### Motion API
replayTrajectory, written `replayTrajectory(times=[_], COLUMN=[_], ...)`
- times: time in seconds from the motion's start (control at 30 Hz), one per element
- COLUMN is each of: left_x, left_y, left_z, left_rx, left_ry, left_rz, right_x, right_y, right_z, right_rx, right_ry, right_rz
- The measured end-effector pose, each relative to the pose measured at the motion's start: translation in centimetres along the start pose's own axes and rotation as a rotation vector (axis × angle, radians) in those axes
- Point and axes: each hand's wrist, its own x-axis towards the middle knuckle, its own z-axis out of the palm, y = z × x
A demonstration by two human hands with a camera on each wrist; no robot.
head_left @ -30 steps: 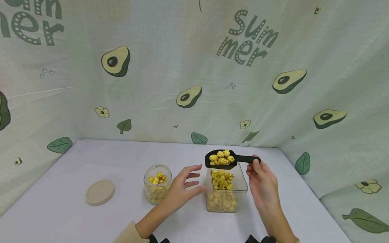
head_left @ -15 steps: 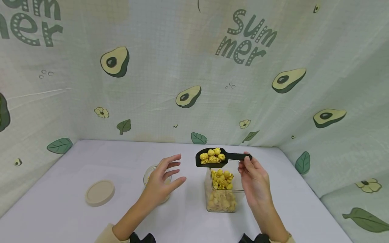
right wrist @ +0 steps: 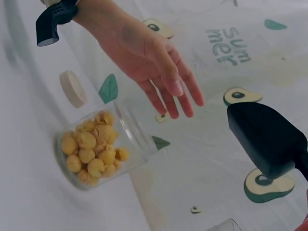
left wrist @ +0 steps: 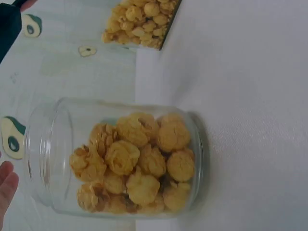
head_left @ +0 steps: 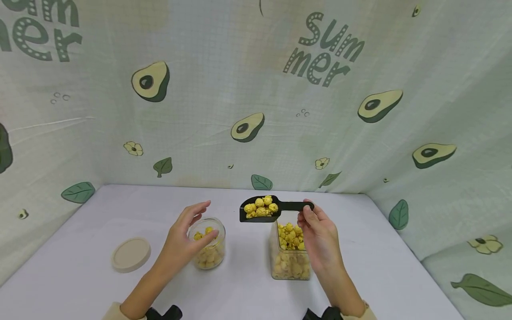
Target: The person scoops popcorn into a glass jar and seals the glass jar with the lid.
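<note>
My right hand (head_left: 320,235) pinches the handle end of a black scoop (head_left: 292,206), which is level in the air and loaded with yellow popcorn (head_left: 260,207). The scoop is between the round glass jar and the square container, higher than both. My left hand (head_left: 182,240) hovers by the jar (head_left: 218,253), fingers spread and holding nothing; in the right wrist view that hand (right wrist: 149,57) is above the jar's mouth. Popcorn (left wrist: 139,163) fills much of the jar. Behind my right hand, a clear square container (head_left: 280,271) of popcorn stands partly hidden.
A round beige lid (head_left: 131,254) lies on the white table (head_left: 72,280), left of the jar. A hanging cloth (head_left: 192,89) with avocado and leaf prints rises behind the table's far edge.
My right hand has carried the loaded scoop left, from over the square container toward the jar. My left hand has moved left too, from between the containers to the jar's left side.
</note>
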Motion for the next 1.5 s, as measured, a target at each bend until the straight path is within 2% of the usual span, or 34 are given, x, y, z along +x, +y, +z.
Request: replayTrajectory(times=[0.17,0.3,0.5,0.77,1.0,1.2,1.5], left_x=[-0.6,-1.2,-2.1,-2.8,-3.0,-2.9,-2.9], left_y=[-1.2,-2.0,-2.9,-4.1,-4.7,-4.8,-4.9], left_z=[-1.5,-2.5,-3.2,-3.1,-2.7,-2.5,-2.5], left_rx=[0.022,0.013,-0.039,-0.118,-0.201,-0.219,-0.217], left_ry=[-0.015,-0.047,-0.091,-0.147,-0.203,-0.224,-0.224], left_rz=[-0.04,-0.106,-0.217,-0.281,-0.4,-0.473,-0.501], right_x=[-0.2,-0.1,-0.1,0.3,0.5,0.6,0.7], right_y=[0.5,1.0,1.5,2.2,2.6,2.7,2.9], right_z=[0.8,1.3,2.0,2.5,2.9,3.1,3.5], right_rx=[0.01,-0.004,-0.055,-0.022,-0.059,-0.095,-0.145], right_ry=[-0.008,-0.01,-0.017,-0.01,-0.005,-0.007,-0.024], right_rz=[0.024,0.027,0.023,0.028,0.035,0.035,-0.001])
